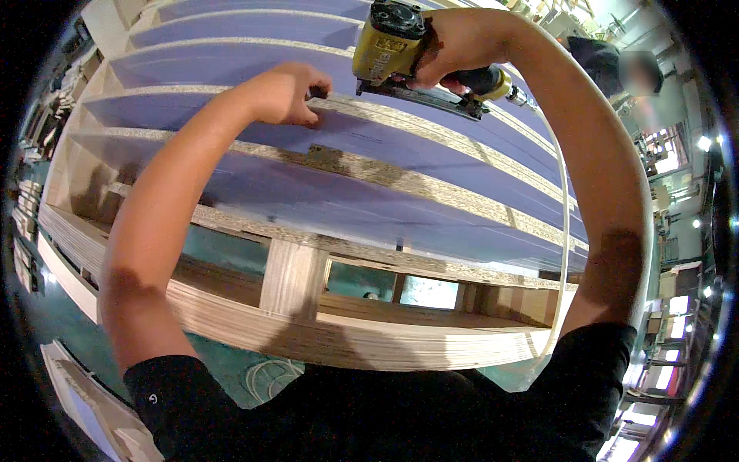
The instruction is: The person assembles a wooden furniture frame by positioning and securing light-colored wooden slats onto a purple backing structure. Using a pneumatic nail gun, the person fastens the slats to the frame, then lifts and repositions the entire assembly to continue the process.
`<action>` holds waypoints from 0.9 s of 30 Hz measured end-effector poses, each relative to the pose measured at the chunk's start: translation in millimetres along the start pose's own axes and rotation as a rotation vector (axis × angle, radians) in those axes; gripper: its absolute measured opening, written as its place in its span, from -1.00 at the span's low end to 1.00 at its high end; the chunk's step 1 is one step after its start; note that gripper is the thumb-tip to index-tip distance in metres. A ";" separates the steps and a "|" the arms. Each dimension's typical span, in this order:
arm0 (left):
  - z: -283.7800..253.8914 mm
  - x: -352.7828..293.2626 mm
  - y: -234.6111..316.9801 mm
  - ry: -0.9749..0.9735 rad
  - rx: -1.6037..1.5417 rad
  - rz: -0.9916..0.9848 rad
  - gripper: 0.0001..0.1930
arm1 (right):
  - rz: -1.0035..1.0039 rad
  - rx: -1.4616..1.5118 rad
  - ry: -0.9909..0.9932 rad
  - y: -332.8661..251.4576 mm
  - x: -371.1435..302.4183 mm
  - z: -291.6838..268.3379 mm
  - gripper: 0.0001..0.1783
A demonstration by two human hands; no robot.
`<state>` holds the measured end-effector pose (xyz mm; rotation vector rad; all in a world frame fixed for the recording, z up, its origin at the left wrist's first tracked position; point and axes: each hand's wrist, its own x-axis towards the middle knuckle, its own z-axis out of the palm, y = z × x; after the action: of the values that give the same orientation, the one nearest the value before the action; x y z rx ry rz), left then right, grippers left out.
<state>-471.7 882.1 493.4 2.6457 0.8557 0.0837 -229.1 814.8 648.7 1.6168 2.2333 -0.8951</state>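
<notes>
My right hand (469,48) is wrapped round the handle of a yellow and black nail gun (385,54) at the top of the view. The tool is held over a frame of long chipboard strips (369,173) standing on edge, with purple-blue panel faces between them. A pale air hose (567,208) runs from its fitting down past my right forearm. To the left of the tool, my left hand (286,94) reaches over one of the strips. Its thumb and forefinger are bent and apart, with a small dark patch between them that I cannot make out.
A layered plywood beam (362,339) crosses in front of my body, with a wooden block (292,277) behind it. A coiled hose (273,377) lies on the green floor. Another person (608,65) is at the far right. Framed panels (92,400) lean at lower left.
</notes>
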 end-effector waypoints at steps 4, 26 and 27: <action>10.1 -2.0 -7.4 0.070 -0.032 -0.018 -0.53 | -0.010 0.146 -0.035 -9.9 15.9 8.9 -0.61; 10.3 1.7 -11.3 0.071 -0.074 0.027 -0.43 | -0.014 0.163 -0.031 -13.2 17.6 17.4 -0.60; 9.4 3.6 -11.4 0.051 -0.063 0.015 -0.43 | -0.015 0.163 -0.047 -9.3 16.2 18.0 -0.59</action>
<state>-473.6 889.8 480.3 2.6017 0.8358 0.1799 -246.2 814.6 629.3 1.6301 2.1938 -1.1331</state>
